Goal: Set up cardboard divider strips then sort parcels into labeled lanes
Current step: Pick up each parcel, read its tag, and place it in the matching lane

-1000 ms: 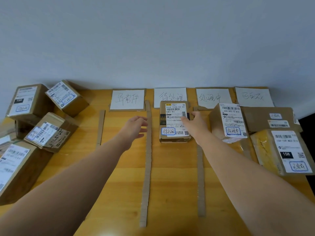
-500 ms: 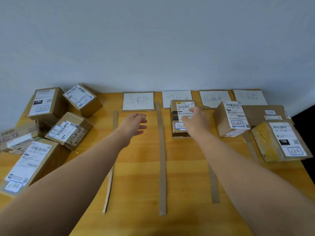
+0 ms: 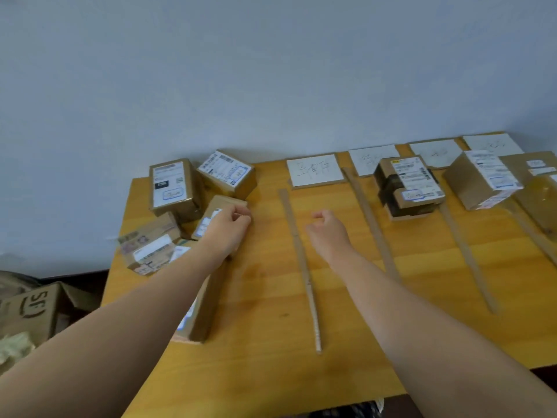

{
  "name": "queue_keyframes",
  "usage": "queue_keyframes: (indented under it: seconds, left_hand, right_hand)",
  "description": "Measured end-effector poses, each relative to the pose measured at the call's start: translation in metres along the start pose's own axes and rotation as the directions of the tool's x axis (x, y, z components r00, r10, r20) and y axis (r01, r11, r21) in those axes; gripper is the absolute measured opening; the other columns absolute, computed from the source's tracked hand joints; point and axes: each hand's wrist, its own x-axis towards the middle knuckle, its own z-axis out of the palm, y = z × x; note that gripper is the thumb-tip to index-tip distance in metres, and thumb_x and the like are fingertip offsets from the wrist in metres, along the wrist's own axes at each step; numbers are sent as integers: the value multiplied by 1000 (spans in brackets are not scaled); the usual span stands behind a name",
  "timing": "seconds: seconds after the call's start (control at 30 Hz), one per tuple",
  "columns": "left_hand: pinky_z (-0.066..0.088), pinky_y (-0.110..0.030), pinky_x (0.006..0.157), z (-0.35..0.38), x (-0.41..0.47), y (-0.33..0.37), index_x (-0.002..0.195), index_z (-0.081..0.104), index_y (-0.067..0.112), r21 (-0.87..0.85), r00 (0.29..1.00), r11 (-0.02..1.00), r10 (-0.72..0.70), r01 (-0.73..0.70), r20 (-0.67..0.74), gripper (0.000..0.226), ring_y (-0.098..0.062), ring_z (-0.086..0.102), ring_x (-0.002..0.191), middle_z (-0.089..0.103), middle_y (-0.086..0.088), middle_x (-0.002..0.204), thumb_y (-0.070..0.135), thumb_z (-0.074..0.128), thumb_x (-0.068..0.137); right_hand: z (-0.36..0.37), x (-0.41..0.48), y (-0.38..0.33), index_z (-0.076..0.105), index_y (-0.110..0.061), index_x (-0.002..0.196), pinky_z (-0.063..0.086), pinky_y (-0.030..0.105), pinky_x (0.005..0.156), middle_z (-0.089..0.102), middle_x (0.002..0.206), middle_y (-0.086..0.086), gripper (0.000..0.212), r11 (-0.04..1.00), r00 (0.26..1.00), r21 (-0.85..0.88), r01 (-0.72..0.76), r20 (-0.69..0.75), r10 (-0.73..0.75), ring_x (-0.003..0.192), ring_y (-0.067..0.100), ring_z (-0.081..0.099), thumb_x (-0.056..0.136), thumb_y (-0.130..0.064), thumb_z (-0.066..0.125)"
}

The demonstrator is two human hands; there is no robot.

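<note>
My left hand (image 3: 230, 229) reaches into the pile of unsorted parcels at the table's left end, fingers curled over the top edge of a tilted brown parcel (image 3: 221, 206). My right hand (image 3: 327, 232) hovers over the first lane, loosely closed and holding nothing. Cardboard divider strips (image 3: 301, 267) (image 3: 372, 221) (image 3: 467, 257) mark the lanes, each headed by a white label card (image 3: 315, 170). One parcel (image 3: 407, 188) lies in the second lane and another (image 3: 479, 179) in the third. A long parcel (image 3: 206, 306) lies partly under my left forearm.
More labeled parcels (image 3: 170, 185) (image 3: 226, 171) (image 3: 147, 245) crowd the wooden table's (image 3: 265, 357) left end, against the wall. On the floor beyond the left edge stands a brown box marked SF (image 3: 30, 309). Further parcels sit at the far right (image 3: 539, 191).
My view has swung left. My right hand let go of the second-lane parcel and drew back over the first lane. My left hand moved left onto the tilted parcel in the pile.
</note>
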Motion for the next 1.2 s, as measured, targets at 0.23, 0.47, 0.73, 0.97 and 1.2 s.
queue_keyframes:
  seconds: [0.23,0.47,0.73,0.97,1.2]
  left_hand:
    - [45,-33,79,-70,-7,-59,126,51,16,192,999,980,-46,47,-13,35,-21,56,103,55,-2,122,29,54,94]
    - [51,-40,81,-95,-14,-111,136,41,13,109,959,954,-282,278,24,54,-26,59,104,53,-9,129,43,55,93]
    - [51,-29,61,-80,-24,-118,125,52,13,19,895,937,-338,348,290,43,-19,64,79,65,-5,100,45,39,100]
    - [55,-32,68,-61,-32,-115,127,49,20,-24,849,919,-354,394,393,41,-22,64,83,63,-4,103,49,41,98]
    - [53,-26,65,-56,-28,-74,113,58,17,-151,940,967,-150,203,307,34,-15,62,68,69,-2,96,43,59,91]
  right_hand:
    - [72,-23,-18,52,-17,125,42,30,81,53,129,6,30,999,997,32,-27,77,25,94,18,52,96,-23,52]
    - [123,-41,-9,53,-19,120,48,36,94,54,122,3,28,997,977,-15,-82,198,83,103,20,56,93,-26,54]
    - [150,-50,2,48,-9,130,45,32,87,61,126,3,42,977,904,-59,-204,372,211,109,18,56,96,-34,51]
    - [140,-58,28,44,-17,133,37,38,100,61,127,0,63,932,865,61,-356,398,305,115,19,54,88,-59,51]
    - [99,-72,19,40,-26,125,46,33,75,67,99,-1,41,908,954,343,-240,257,155,87,13,62,92,-45,54]
